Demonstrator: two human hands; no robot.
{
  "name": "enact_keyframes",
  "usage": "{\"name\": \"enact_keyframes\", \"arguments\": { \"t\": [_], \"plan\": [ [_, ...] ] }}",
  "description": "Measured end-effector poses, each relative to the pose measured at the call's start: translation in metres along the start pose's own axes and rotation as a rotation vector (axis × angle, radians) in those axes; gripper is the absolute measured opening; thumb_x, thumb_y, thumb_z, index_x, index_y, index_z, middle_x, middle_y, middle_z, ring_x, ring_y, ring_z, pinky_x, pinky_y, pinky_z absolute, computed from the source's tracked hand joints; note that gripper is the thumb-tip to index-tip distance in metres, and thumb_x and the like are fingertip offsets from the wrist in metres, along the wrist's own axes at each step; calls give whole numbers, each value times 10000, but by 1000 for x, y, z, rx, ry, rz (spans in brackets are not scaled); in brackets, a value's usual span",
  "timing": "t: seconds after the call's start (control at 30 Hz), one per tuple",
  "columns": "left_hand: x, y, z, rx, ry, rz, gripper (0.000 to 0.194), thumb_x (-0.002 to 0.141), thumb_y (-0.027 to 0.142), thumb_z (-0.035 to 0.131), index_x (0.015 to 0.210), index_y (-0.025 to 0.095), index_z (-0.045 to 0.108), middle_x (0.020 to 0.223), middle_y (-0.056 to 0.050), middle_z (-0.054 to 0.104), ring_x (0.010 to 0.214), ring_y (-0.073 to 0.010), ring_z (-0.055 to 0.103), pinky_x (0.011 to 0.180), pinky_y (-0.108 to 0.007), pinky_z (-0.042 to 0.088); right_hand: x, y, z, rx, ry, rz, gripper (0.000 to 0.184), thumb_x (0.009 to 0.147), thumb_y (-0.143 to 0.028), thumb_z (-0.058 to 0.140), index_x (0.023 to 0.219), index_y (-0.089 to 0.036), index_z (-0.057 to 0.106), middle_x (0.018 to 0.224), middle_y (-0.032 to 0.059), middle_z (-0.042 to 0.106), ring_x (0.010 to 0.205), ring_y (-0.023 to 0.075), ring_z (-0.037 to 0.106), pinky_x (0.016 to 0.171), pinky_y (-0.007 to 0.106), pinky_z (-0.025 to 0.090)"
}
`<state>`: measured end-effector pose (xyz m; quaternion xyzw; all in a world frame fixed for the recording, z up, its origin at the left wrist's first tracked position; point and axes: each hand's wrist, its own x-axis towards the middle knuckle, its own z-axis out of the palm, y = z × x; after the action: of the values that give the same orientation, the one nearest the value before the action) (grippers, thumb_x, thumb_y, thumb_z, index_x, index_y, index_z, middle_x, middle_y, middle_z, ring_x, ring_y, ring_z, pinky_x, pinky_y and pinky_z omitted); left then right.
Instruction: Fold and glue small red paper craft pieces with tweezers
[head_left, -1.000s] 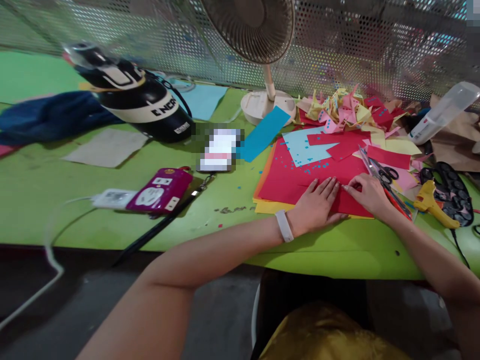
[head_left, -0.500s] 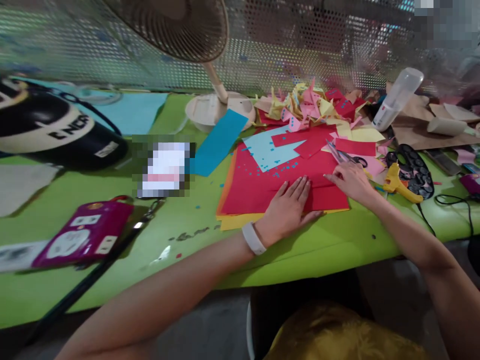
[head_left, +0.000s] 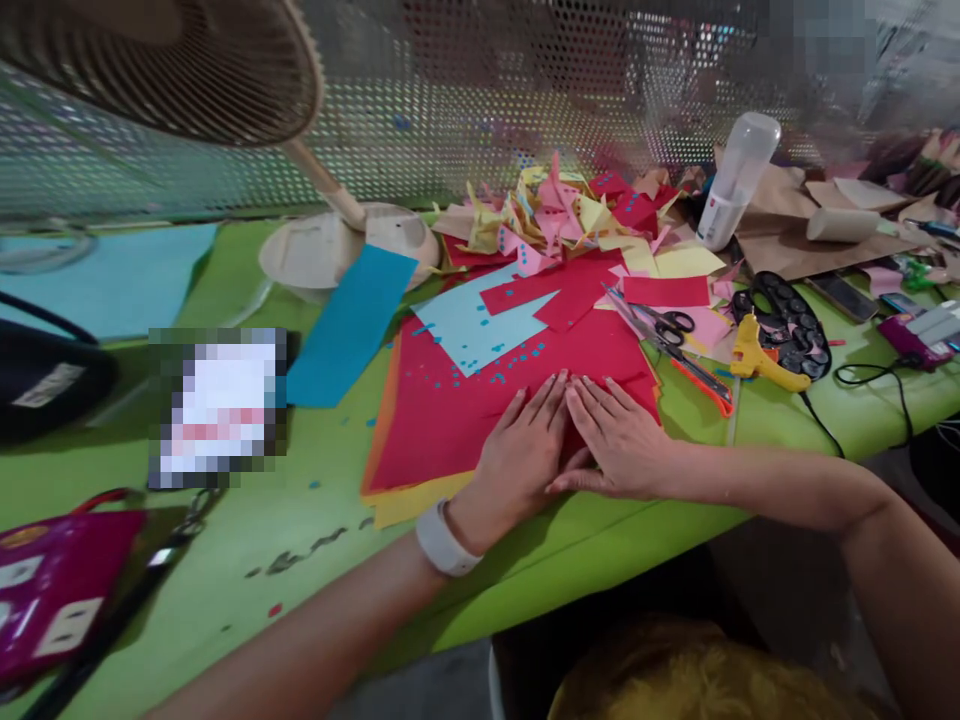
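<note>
A stack of red paper (head_left: pixel 435 430), with orange and yellow sheets showing under it, lies in front of me. My left hand (head_left: pixel 525 455) presses flat on the red paper, fingers stretched out, a pale band on its wrist. Close beside it my right hand (head_left: pixel 619 440) also lies flat, its fingertips nearly meeting the left ones and its thumb by the left hand. A folded-looking edge shows near the right fingers; the hands hide the rest. Ahead of the fingers are a light blue sheet (head_left: pixel 450 320), red strips (head_left: pixel 532 285) and tiny blue paper bits.
Scissors (head_left: pixel 671 325), an orange cutter (head_left: pixel 701 385) and a yellow glue gun (head_left: pixel 765 360) lie to the right. Behind are folded paper pieces (head_left: pixel 555 215) and a clear bottle (head_left: pixel 739 180). A blue strip (head_left: pixel 352 325), phone (head_left: pixel 221 405) and fan (head_left: pixel 315 250) are left.
My right hand has moved left across the red paper, from a pinch-like pose to lying flat beside my left hand. The left hand stays pressed down. The view has turned right.
</note>
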<state>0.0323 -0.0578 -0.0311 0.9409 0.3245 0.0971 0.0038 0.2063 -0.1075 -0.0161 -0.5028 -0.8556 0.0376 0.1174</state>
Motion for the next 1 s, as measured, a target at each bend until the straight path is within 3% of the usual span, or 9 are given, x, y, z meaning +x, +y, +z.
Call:
{"name": "enact_keyframes", "arguments": {
  "t": [0.2,0.37,0.7,1.0],
  "plan": [
    [-3,-2,0,11,18,28,709,961,489,297,1466,-3,371,1516,-258,391,1419,-346,382,1125,-534,353,3,2,-2,22,0,8,1065,824,-789,392,1455,68,352,1497,304,387,1444,354,338,1207,497,248],
    [-4,-3,-2,9,30,47,704,946,472,342,1482,16,358,1521,-247,389,1426,-337,374,1141,-512,338,5,-1,-8,-16,-54,39,1049,853,-769,371,1434,106,372,1478,306,413,1429,361,364,1206,485,249],
    [-2,0,-5,15,28,6,749,955,544,335,1516,47,318,1511,-235,406,1401,-338,414,1135,-508,352,-4,3,-18,-164,-129,104,1032,846,-806,290,1425,34,444,1482,292,407,1420,409,361,1156,632,250],
    [-1,4,-9,27,35,-2,762,968,576,284,1467,10,386,1503,-243,414,1391,-342,428,1119,-519,375,-9,13,-19,-217,-124,212,1057,819,-839,305,1367,38,523,1399,332,490,1326,476,463,1074,704,302]
  ]
}}
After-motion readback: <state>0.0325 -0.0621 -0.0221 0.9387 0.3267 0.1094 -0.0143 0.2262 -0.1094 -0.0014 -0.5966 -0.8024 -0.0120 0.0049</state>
